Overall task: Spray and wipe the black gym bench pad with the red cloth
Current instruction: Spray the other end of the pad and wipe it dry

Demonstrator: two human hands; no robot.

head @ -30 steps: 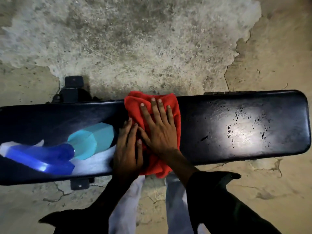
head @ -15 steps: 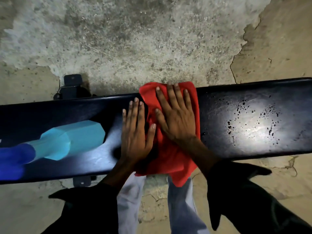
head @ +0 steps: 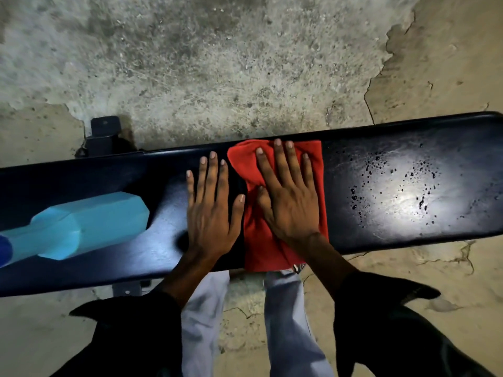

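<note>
The black gym bench pad [head: 381,148] runs across the view from left to right. On its middle lies the red cloth [head: 261,240], spread from the far edge to the near edge. My right hand [head: 288,197] presses flat on the cloth with straight fingers. My left hand [head: 212,210] rests flat on the bare pad just left of the cloth, its thumb at the cloth's edge. Spray droplets [head: 394,191] bead on the shiny pad to the right of the cloth. A light blue spray bottle [head: 87,224] lies on its side on the pad's left part.
The bench stands on a rough, cracked concrete floor [head: 217,63]. A black metal bench foot [head: 104,134] sticks out behind the pad at the left. My legs in light trousers [head: 285,322] stand at the pad's near edge.
Both hands and the red cloth have slid to the right along the pad, toward the droplets. My left hand has come off the cloth onto the bare pad.
</note>
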